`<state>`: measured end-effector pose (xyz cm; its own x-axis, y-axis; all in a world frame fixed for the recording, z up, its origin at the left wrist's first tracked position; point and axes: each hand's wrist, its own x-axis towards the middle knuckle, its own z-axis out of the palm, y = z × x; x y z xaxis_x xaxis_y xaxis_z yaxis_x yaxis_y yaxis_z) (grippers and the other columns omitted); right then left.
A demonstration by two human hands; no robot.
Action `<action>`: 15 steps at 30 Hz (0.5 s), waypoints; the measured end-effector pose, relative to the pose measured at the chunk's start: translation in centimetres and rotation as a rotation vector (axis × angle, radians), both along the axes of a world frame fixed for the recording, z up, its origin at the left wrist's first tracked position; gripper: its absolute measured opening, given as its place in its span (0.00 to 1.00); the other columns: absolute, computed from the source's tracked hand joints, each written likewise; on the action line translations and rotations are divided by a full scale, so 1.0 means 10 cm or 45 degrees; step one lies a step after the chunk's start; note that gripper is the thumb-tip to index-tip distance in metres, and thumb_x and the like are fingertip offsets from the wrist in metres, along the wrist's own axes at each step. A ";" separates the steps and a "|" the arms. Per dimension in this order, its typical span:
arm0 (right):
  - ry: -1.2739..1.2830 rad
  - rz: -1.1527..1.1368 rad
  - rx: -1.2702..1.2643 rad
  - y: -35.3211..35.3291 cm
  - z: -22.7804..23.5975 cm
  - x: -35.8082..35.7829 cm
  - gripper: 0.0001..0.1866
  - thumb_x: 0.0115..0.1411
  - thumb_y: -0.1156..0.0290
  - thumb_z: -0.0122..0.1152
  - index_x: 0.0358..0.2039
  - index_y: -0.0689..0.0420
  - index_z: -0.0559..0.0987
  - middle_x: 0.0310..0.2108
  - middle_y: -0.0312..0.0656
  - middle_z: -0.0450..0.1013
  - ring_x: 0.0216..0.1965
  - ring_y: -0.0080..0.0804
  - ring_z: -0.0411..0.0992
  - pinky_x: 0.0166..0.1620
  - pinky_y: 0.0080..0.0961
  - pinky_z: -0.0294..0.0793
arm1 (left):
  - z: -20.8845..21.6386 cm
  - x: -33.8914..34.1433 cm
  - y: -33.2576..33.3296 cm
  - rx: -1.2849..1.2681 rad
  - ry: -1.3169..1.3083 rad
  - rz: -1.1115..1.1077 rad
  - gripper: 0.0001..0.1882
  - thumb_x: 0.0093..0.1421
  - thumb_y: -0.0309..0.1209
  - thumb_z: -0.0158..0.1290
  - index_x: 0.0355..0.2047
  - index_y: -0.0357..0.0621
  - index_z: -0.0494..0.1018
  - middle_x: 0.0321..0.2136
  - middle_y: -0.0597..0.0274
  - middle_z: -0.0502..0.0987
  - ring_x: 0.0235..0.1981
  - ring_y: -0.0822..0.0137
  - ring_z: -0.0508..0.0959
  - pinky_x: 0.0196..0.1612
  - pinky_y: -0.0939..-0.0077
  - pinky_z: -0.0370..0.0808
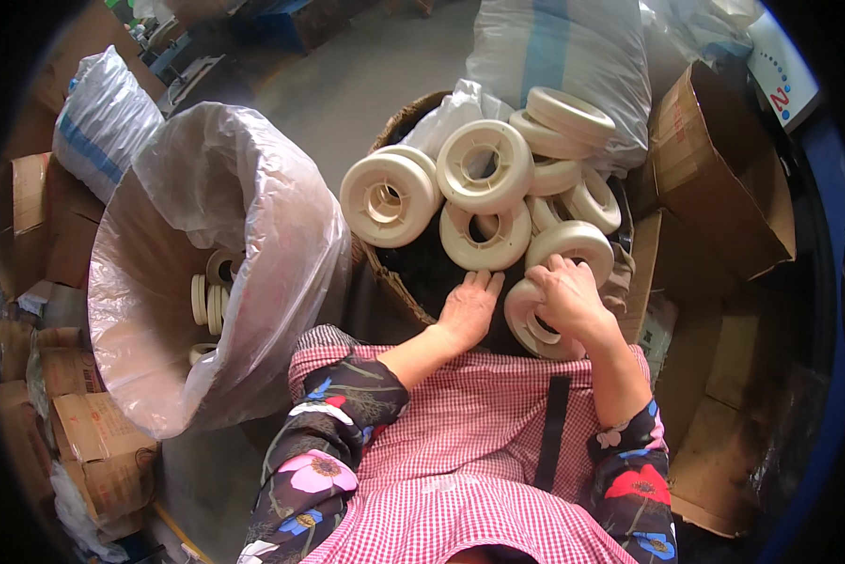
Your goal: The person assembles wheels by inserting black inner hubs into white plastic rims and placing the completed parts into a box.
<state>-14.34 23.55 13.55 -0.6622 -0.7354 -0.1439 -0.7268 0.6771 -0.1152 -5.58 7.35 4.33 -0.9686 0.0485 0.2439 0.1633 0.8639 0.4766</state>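
Note:
Cream-coloured plastic wheels with open, ribbed centres lie heaped on a round container with a ragged brown rim (406,299). My right hand (571,299) is closed over the lower edge of one wheel (592,241), its fingertips at the centre hole. Another wheel (524,315) stands tilted below that hand, partly covered by it. My left hand (469,308) has its fingers stretched out, with the tips at the bottom edge of a wheel (462,246); it holds nothing that I can see. Above that sits a further wheel (453,167), and a stacked pair (357,202) lies to its left.
A big container lined with clear plastic (296,235) stands at the left, with several cream wheels (199,299) inside. Behind the heap is a full white sack (596,56) with a blue stripe. Open cardboard boxes (681,141) line the right; more boxes (103,442) sit lower left.

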 end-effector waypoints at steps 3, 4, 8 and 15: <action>-0.181 -0.061 -0.134 -0.01 0.15 -0.01 0.22 0.42 0.66 0.68 0.40 0.55 0.79 0.36 0.49 0.71 0.41 0.43 0.72 0.45 0.38 0.70 | -0.10 -0.04 -0.01 -0.186 -0.064 0.053 0.13 0.47 0.24 0.51 0.36 0.39 0.72 0.35 0.51 0.70 0.39 0.52 0.72 0.39 0.63 0.73; -0.246 -0.123 -0.241 0.00 0.23 0.01 0.22 0.42 0.66 0.69 0.41 0.56 0.79 0.36 0.50 0.71 0.41 0.43 0.72 0.45 0.38 0.70 | -0.12 -0.04 0.01 -0.241 -0.082 0.084 0.10 0.48 0.25 0.51 0.33 0.39 0.72 0.34 0.51 0.70 0.39 0.53 0.72 0.38 0.63 0.73; -0.810 -0.476 -0.754 -0.01 0.43 -0.03 0.23 0.46 0.70 0.67 0.44 0.61 0.77 0.36 0.43 0.72 0.38 0.35 0.73 0.45 0.31 0.72 | 0.11 0.03 -0.13 -0.206 -0.338 0.130 0.11 0.50 0.27 0.51 0.36 0.42 0.74 0.35 0.50 0.73 0.39 0.51 0.74 0.41 0.61 0.73; -1.184 -0.760 -1.467 -0.09 0.06 -0.22 0.23 0.59 0.66 0.56 0.52 0.65 0.70 0.41 0.43 0.74 0.38 0.25 0.71 0.42 0.21 0.72 | 0.57 0.11 -0.70 1.658 -0.466 0.060 0.13 0.59 0.30 0.57 0.43 0.38 0.74 0.34 0.66 0.77 0.37 0.76 0.76 0.42 0.79 0.73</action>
